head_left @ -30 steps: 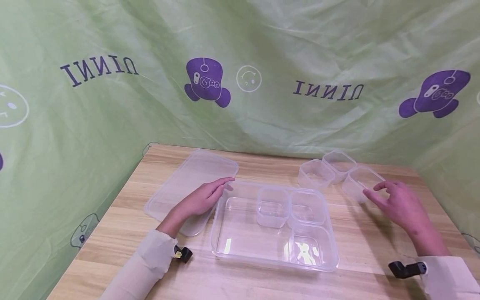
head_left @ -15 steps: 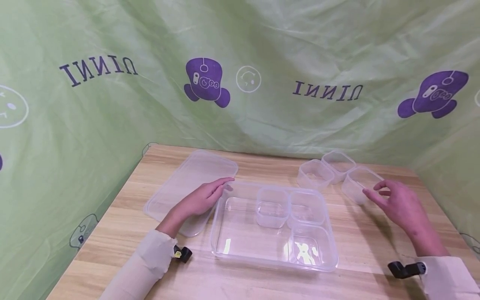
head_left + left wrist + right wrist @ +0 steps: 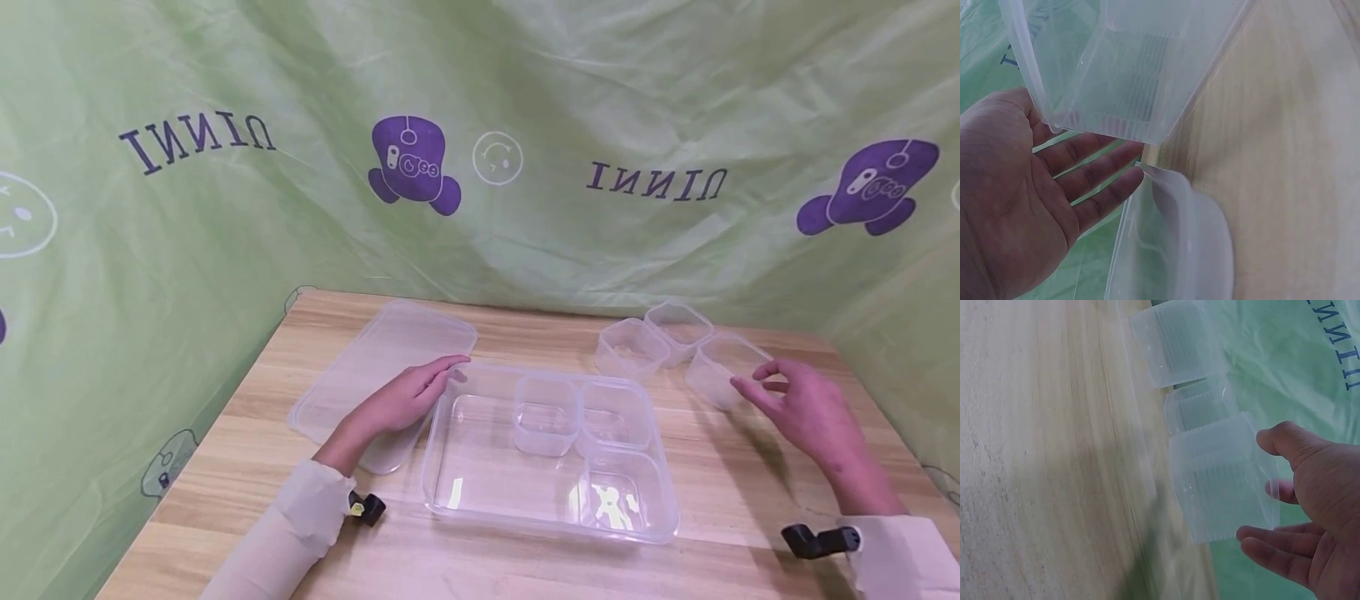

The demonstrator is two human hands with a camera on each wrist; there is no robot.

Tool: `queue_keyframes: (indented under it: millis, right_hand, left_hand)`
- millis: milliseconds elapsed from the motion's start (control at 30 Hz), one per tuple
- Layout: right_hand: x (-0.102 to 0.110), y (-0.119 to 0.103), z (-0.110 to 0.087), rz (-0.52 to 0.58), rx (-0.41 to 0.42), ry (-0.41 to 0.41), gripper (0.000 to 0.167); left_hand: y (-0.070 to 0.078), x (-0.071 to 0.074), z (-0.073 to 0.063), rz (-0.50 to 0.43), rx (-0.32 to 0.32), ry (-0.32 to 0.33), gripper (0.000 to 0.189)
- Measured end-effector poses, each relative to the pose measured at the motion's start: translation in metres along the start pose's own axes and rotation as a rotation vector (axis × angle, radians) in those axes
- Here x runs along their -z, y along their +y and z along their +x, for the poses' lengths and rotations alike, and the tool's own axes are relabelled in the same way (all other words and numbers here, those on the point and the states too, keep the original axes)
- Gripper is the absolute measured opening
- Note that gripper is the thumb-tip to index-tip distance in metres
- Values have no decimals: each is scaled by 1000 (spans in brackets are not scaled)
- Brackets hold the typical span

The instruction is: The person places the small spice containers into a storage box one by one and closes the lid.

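In the head view, my left hand [image 3: 408,396] rests at the back left corner of a large clear plastic food container [image 3: 480,521]. Its fingers stretch along the outside of the wall, fairly straight in the left wrist view. Several small clear tubs are in view; three of them, among them one at the front right [image 3: 618,492], sit in the container's right part. My right hand [image 3: 810,417] is at a small square tub [image 3: 712,379] at the back right. Thumb and forefinger pinch its rim, and the other fingers [image 3: 1275,556] lie by its lower side in the right wrist view.
Two more small tubs, one at the left [image 3: 630,350] and another behind it [image 3: 678,329], stand beside the held one. A flat clear lid [image 3: 390,346] lies left of the container. A green printed curtain [image 3: 525,242] hangs behind the wooden table [image 3: 225,467].
My right hand has shifted very slightly to the right, and the small tub at its fingers has shifted a little with it. The left hand and the large container have stayed put.
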State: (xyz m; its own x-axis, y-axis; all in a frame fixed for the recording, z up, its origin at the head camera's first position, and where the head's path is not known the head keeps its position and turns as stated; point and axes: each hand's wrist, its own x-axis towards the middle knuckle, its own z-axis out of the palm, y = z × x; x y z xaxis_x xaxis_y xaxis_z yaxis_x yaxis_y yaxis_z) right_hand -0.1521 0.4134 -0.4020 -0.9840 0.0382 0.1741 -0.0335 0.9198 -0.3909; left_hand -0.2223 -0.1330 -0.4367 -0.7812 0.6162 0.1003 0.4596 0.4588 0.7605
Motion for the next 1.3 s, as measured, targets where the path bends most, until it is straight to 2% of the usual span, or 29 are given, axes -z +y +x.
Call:
queue_keyframes:
  millis: [400, 900, 1300]
  right_hand:
    - [8, -10, -3, 4, 26, 58, 39]
    - [10, -18, -8, 16, 34, 90, 38]
    - [21, -30, -13, 4, 56, 170, 37]
  left_hand:
    - [1, 1, 0, 10, 1, 4, 43]
    - [-1, 0, 0, 13, 4, 2, 42]
    - [-1, 0, 0, 21, 2, 1, 42]
